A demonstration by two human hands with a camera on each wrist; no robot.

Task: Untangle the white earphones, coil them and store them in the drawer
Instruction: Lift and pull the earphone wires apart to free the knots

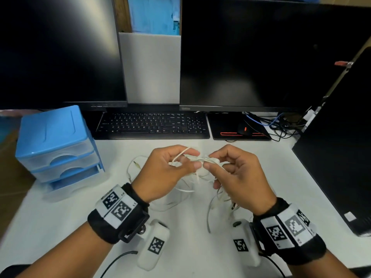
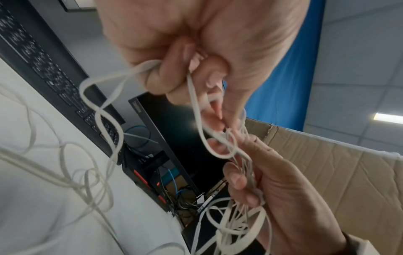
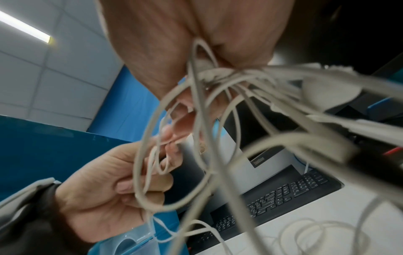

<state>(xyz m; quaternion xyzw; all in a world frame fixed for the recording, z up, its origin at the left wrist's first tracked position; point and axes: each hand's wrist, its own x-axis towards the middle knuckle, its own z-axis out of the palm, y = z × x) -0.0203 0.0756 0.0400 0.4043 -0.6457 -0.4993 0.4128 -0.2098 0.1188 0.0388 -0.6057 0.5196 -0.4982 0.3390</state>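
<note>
The white earphones (image 1: 195, 160) are a tangled bundle of thin cord held above the white desk (image 1: 281, 177), with loops hanging down to the surface. My left hand (image 1: 170, 167) pinches cord loops at the left side of the knot. My right hand (image 1: 230, 169) pinches the knot from the right, with more strands trailing under its palm. The jack end (image 1: 136, 163) lies on the desk left of my left hand. In the left wrist view the cord (image 2: 196, 107) runs from my left fingers down to my right hand (image 2: 257, 181). In the right wrist view cord loops (image 3: 196, 138) hang between both hands.
A blue plastic drawer unit (image 1: 56, 145) stands at the left of the desk, its lowest drawer (image 1: 66, 187) pulled out. A black keyboard (image 1: 152, 125), a mouse on a pad (image 1: 241, 129) and two dark monitors sit behind. A black computer tower (image 1: 341, 157) stands at the right.
</note>
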